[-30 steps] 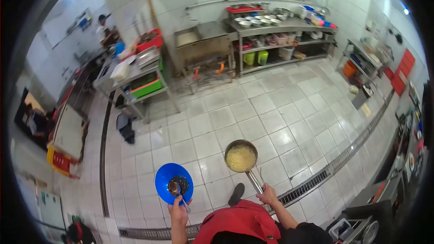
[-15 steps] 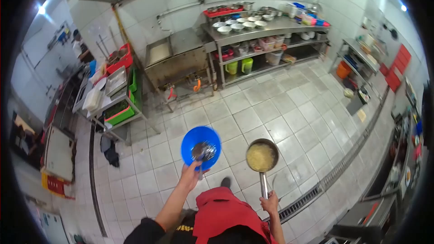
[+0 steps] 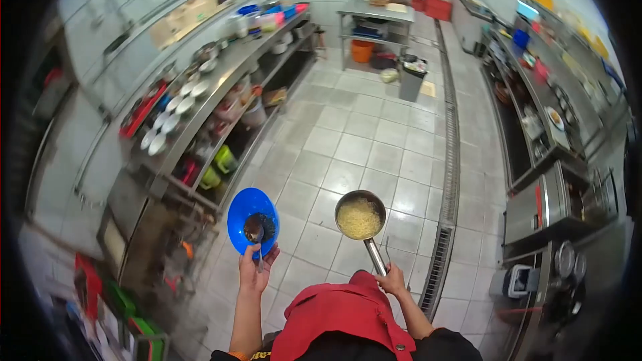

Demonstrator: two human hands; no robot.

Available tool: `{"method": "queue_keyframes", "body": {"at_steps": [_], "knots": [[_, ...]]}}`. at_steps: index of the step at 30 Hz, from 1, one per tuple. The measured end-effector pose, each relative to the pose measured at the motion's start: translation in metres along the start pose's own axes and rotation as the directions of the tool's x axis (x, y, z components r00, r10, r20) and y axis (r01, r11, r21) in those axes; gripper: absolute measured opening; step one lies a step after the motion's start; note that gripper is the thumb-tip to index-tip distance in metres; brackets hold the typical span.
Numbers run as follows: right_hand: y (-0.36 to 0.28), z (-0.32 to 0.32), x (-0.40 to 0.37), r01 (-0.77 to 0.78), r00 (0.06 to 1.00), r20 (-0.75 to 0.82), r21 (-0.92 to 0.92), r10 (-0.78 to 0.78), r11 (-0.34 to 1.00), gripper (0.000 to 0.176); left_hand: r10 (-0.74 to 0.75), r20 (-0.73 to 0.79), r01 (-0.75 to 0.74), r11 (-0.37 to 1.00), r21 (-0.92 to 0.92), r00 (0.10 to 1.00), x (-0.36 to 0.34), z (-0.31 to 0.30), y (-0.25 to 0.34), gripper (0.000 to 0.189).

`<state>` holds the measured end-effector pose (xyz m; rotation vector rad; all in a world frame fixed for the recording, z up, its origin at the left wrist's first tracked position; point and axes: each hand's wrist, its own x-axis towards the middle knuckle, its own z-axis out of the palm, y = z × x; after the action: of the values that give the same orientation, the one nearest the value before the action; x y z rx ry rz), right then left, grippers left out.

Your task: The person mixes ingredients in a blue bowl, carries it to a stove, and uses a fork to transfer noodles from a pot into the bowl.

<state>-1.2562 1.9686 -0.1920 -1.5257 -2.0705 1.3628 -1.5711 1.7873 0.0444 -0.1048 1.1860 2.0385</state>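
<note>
My left hand point(image 3: 258, 271) is closed on the near rim of a blue plastic bowl point(image 3: 238, 215), tilted toward me. A metal spoon or ladle point(image 3: 255, 228) lies in the bowl over something dark, its handle coming out beside my thumb. My right hand point(image 3: 392, 280) is wrapped round the handle of a metal saucepan point(image 3: 376, 257), held level to the right of the bowl. Pale yellow food that looks like noodles point(image 3: 360, 218) fills the pan. A thin metal utensil, perhaps a fork point(image 3: 388, 246), sticks up beside the right hand's fingers.
On the left runs a steel counter point(image 3: 224, 70) with several white bowls point(image 3: 175, 103). Ahead stand a steel table point(image 3: 374, 10) and a grey bin point(image 3: 412, 83). A floor drain point(image 3: 449, 127) runs along the right, beside another counter point(image 3: 535, 100). Tiled floor point(image 3: 344, 147) stretches ahead.
My view has swung to the right, so the bowl counter is now on the left. Both hands keep hold of the bowl and the saucepan, which sit further left in view.
</note>
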Motion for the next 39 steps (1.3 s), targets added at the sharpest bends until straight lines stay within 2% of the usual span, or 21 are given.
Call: {"method": "queue_keyframes", "body": {"at_steps": [1, 5, 7, 8, 9, 11, 13, 15, 16, 18, 20, 21, 22, 25, 27, 28, 30, 32, 33, 37, 39], "knots": [[0.001, 0.001, 0.016, 0.073, 0.996, -0.049, -0.049, -0.076, 0.996, 0.036, -0.001, 0.023, 0.000, 1.000, 0.020, 1.000, 0.021, 0.014, 0.001, 0.042], [-0.039, -0.032, 0.081, -0.078, 0.996, -0.032, 0.064, 0.080, 0.995, 0.037, -0.052, 0.097, 0.043, 0.995, 0.089, 0.994, 0.110, 0.075, -0.001, 0.043], [-0.048, -0.045, 0.122, -0.072, 0.994, -0.078, 0.061, 0.077, 0.996, 0.039, -0.024, 0.073, 0.018, 0.996, 0.084, 0.997, 0.150, 0.108, -0.006, 0.044], [-0.048, -0.052, 0.142, -0.074, 0.992, -0.095, 0.064, 0.080, 0.995, 0.039, -0.058, 0.103, 0.047, 0.994, 0.102, 0.993, 0.173, 0.122, -0.010, 0.044], [-0.038, -0.054, 0.167, -0.032, 0.992, -0.123, 0.015, 0.033, 0.999, 0.039, -0.069, 0.100, 0.062, 0.995, 0.073, 0.993, 0.199, 0.136, -0.014, 0.044], [-0.049, -0.073, 0.204, -0.059, 0.986, -0.154, 0.022, 0.062, 0.998, 0.039, -0.106, 0.093, 0.107, 0.994, -0.003, 0.990, 0.240, 0.175, -0.018, 0.041], [-0.064, -0.092, 0.251, -0.078, 0.984, -0.158, 0.021, 0.080, 0.997, 0.038, -0.125, 0.152, 0.126, 0.992, 0.002, 0.981, 0.288, 0.222, -0.019, 0.039], [-0.094, -0.118, 0.287, -0.145, 0.976, -0.149, 0.119, 0.162, 0.982, 0.037, -0.140, 0.171, 0.146, 0.989, -0.025, 0.975, 0.328, 0.250, -0.020, 0.035], [-0.108, -0.130, 0.308, -0.176, 0.971, -0.135, 0.151, 0.197, 0.973, 0.037, -0.116, 0.170, 0.113, 0.993, 0.028, 0.979, 0.350, 0.265, -0.023, 0.044], [-0.122, -0.147, 0.355, -0.170, 0.981, -0.075, 0.114, 0.179, 0.979, 0.037, -0.103, 0.209, 0.099, 0.995, 0.031, 0.972, 0.393, 0.302, -0.027, 0.043], [-0.141, -0.165, 0.397, -0.243, 0.949, -0.124, 0.298, 0.290, 0.923, 0.037, -0.071, 0.256, 0.058, 0.997, 0.061, 0.964, 0.433, 0.343, -0.034, 0.044], [-0.140, -0.171, 0.421, -0.234, 0.948, -0.134, 0.323, 0.289, 0.917, 0.039, -0.075, 0.268, 0.061, 0.996, 0.062, 0.960, 0.455, 0.361, -0.037, 0.043], [-0.147, -0.179, 0.445, -0.235, 0.955, -0.108, 0.301, 0.277, 0.924, 0.039, -0.061, 0.239, 0.052, 0.998, 0.044, 0.969, 0.475, 0.379, -0.040, 0.043], [-0.163, -0.203, 0.516, -0.206, 0.938, -0.203, 0.325, 0.280, 0.923, 0.034, -0.075, 0.295, 0.052, 0.995, 0.088, 0.952, 0.544, 0.438, -0.048, 0.041], [-0.179, -0.219, 0.558, -0.253, 0.922, -0.205, 0.325, 0.329, 0.911, 0.034, -0.060, 0.339, 0.025, 0.994, 0.107, 0.939, 0.588, 0.467, -0.052, 0.039], [-0.186, -0.231, 0.577, -0.281, 0.906, -0.221, 0.323, 0.361, 0.904, 0.035, -0.064, 0.334, 0.031, 0.994, 0.105, 0.940, 0.603, 0.479, -0.054, 0.039], [-0.181, -0.247, 0.630, -0.236, 0.918, -0.249, 0.281, 0.308, 0.930, 0.035, -0.078, 0.313, 0.018, 0.982, 0.189, 0.946, 0.648, 0.516, -0.056, 0.037], [-0.181, -0.258, 0.669, -0.242, 0.905, -0.260, 0.337, 0.337, 0.910, 0.041, -0.118, 0.294, 0.050, 0.972, 0.228, 0.949, 0.691, 0.544, -0.062, 0.035], [-0.201, -0.272, 0.686, -0.322, 0.885, -0.215, 0.356, 0.413, 0.877, 0.041, -0.139, 0.299, 0.061, 0.964, 0.257, 0.944, 0.713, 0.557, -0.065, 0.035], [-0.214, -0.308, 0.773, -0.287, 0.890, -0.250, 0.342, 0.381, 0.895, 0.040, -0.156, 0.297, 0.052, 0.943, 0.329, 0.942, 0.792, 0.619, -0.075, 0.037], [-0.228, -0.331, 0.816, -0.317, 0.886, -0.241, 0.305, 0.395, 0.898, 0.034, -0.187, 0.282, 0.074, 0.927, 0.369, 0.941, 0.836, 0.649, -0.082, 0.038]]}}
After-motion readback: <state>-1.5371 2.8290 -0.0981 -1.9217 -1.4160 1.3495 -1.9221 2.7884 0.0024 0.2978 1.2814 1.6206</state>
